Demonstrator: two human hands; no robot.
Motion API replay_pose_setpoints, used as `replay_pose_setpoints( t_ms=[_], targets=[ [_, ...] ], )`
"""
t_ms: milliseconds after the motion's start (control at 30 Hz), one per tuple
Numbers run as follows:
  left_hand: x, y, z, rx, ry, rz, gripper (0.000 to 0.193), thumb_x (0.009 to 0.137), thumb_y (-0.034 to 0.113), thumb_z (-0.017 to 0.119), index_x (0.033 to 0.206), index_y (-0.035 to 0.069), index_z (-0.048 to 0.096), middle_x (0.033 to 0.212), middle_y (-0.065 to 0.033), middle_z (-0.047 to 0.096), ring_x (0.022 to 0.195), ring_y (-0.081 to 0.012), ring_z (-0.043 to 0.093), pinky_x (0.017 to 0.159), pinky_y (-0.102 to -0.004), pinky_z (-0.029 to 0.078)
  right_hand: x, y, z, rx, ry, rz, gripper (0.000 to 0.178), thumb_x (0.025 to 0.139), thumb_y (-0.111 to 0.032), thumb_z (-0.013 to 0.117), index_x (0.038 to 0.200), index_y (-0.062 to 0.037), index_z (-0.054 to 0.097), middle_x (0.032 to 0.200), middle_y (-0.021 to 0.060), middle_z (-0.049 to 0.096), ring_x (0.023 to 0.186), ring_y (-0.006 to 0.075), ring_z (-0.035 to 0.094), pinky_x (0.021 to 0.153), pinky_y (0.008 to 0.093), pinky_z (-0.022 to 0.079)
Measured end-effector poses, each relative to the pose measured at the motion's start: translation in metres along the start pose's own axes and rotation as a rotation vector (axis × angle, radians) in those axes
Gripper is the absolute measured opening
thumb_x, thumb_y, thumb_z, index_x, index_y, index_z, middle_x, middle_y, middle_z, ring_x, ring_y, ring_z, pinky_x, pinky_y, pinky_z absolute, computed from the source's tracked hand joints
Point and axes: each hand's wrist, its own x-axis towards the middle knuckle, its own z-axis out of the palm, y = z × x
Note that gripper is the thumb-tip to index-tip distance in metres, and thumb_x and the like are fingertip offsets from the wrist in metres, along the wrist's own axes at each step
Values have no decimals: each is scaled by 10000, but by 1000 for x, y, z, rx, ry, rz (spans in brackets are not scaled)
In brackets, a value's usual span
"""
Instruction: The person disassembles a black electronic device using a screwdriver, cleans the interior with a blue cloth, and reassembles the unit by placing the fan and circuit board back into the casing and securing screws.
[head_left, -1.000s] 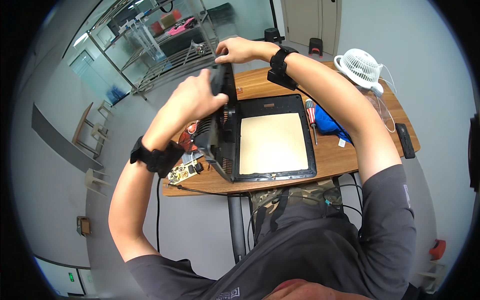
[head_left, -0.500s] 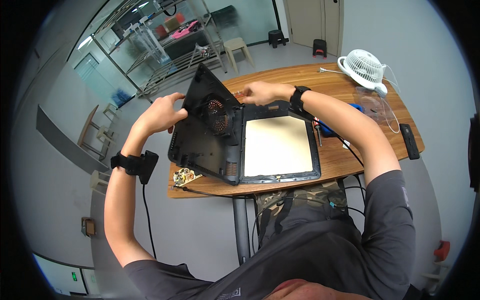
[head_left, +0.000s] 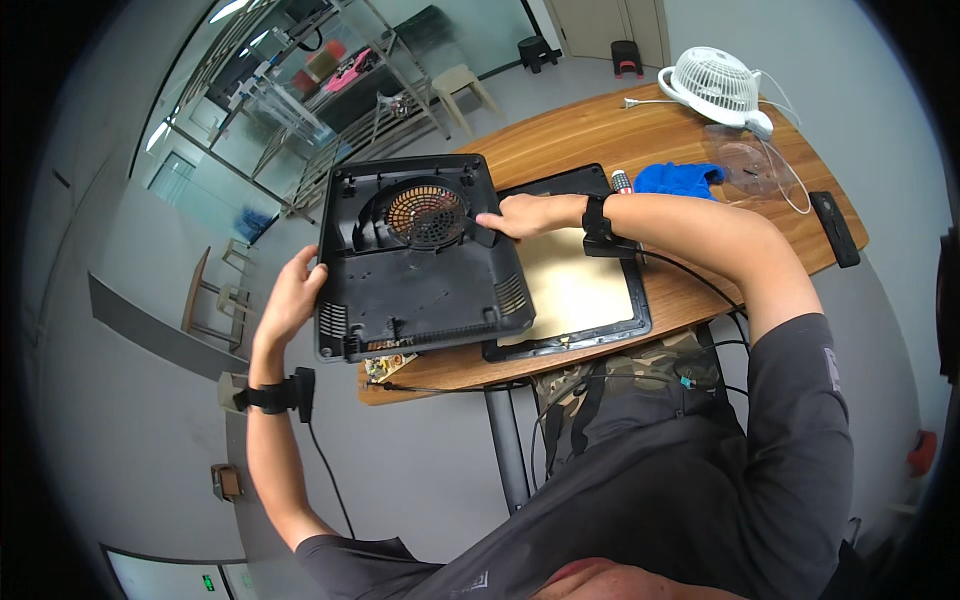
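A black plastic base shell (head_left: pixel 420 290) with a round fan grille, resembling the underside of an induction cooker, is held tilted over the left part of the table with its inside facing up. My left hand (head_left: pixel 292 300) grips its left edge, thumb on the rim and the other fingers partly hidden. On the opposite edge, beside the grille, my right hand (head_left: pixel 525 215) closes with its thumb inside the shell. Beneath and to the right lies a black-framed panel (head_left: pixel 585 290) with a cream surface, partly covered by the shell and my right forearm.
A circuit board (head_left: pixel 388 364) peeks out under the shell near the table's front-left edge. Blue cloth (head_left: pixel 678 180) and a screwdriver (head_left: pixel 621 182) lie behind my right wrist. Farther right are a white fan (head_left: pixel 715 88), a clear plastic tray (head_left: pixel 745 165) and a black bar (head_left: pixel 835 228).
The shell has swung from standing steeply on edge to lying flatter, inside up. My right hand has come from behind it onto its right edge; my left hand has moved lower and left.
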Motion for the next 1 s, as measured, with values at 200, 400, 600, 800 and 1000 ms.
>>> replay_pose_setpoints(
  t_ms=[200,400,600,800,1000],
  targets=[
    [34,-27,86,-103,40,126,449,1019,151,524,1389,-96,464,940,-105,670,820,-107,626,731,-272,521,-32,51,-35,-67,382,98,536,937,-355,516,941,160,664,966,369,671,989,488,668,892,507,523],
    [38,8,173,-43,-130,120,421,950,174,550,1262,-109,527,910,-245,685,871,-267,700,835,-389,528,-106,85,-44,-205,415,225,495,930,-324,520,915,148,671,935,384,662,965,512,662,886,533,532],
    [35,25,214,-89,-212,176,403,967,179,543,1243,-113,521,1023,-321,696,1026,-433,688,888,-459,533,-145,105,-22,-291,381,250,492,980,-341,550,958,139,654,896,366,660,889,500,663,824,527,530],
    [31,6,234,27,-172,221,366,945,181,564,1150,-121,527,926,-333,676,949,-473,674,846,-502,529,-139,119,-6,-343,355,246,518,973,-346,571,824,140,669,819,371,643,822,499,669,771,542,533],
    [28,9,233,15,-154,203,367,940,173,562,1149,-125,522,889,-349,662,900,-492,670,807,-508,533,-135,126,0,-336,319,268,552,978,-359,564,794,155,650,769,360,638,780,496,669,740,534,532]
  ],
)
